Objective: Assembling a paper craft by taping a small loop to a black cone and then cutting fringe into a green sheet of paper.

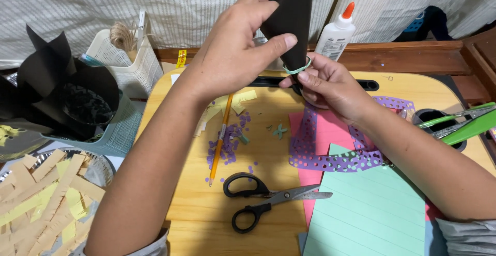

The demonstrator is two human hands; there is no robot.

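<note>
A black paper cone [290,13] is held upright over the wooden lap table [196,209], point down. My left hand [235,44] grips the cone's side, thumb pressed on it. My right hand [325,83] pinches the cone's narrow tip, where a thin mint-green paper ring [298,68] wraps around it. Below my hands lie black-handled scissors [261,200], a yellow pencil [221,137] and purple paper dots [230,142].
A mint-green lined sheet [372,209], pink paper [325,132] and a purple punched strip [336,158] lie at right. A glue bottle [337,33] stands behind. Green-handled tools [460,124] sit in a black cup. Black paper cones in a basket [72,98] and yellow paper strips [41,199] are at left.
</note>
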